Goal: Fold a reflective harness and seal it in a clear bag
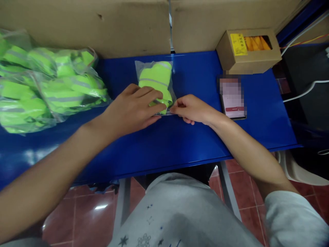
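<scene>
A clear plastic bag (pixel 141 68) lies on the blue table with a folded neon-yellow reflective vest or strap (pixel 155 77) inside, a grey stripe across it. My left hand (pixel 136 109) reaches over the bag's lower left part, its fingers curled on the near edge and thumb along that edge. At the near right corner of the bag, my right hand (pixel 191 108) pinches the plastic edge between thumb and forefinger, the other fingers curled under. Part of the near edge is hidden by my fingers.
Several clear bags of neon-yellow reflective items (pixel 53 89) are heaped at the left. On the right stand a cardboard box (pixel 257 61) with orange contents and a phone (pixel 232 97) before it. Cardboard panels (pixel 133 31) line the back of the blue table (pixel 159 147).
</scene>
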Available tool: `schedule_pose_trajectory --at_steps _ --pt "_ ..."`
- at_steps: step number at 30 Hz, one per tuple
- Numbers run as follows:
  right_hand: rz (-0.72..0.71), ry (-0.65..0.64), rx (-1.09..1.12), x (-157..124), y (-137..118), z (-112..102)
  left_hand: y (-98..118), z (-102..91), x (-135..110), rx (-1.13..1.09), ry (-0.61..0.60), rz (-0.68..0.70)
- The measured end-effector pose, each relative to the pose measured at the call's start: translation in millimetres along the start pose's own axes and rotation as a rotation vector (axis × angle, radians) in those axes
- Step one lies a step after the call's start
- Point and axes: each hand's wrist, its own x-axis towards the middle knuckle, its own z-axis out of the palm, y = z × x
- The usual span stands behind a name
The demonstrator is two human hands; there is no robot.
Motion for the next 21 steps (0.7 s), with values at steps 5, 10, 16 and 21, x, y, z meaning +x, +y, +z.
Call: schedule_pose_trajectory --at_steps 5,10,16,21 --pt "0.021 -0.023 0.29 0 -2 1 14 7.2 -2 -0.077 0.09 -0.125" --pt "-0.057 0.051 0.239 -7 -4 -4 13 17.1 -7 -0.076 0.305 -0.147" --pt "-0.548 0.449 -0.212 -25 -7 -17 21 -1.4 -7 -0.126 0.529 -0.2" --pt "-0.675 0.315 -0.279 -39 -11 -10 37 -38.5 -6 -0.224 0.457 -0.251"
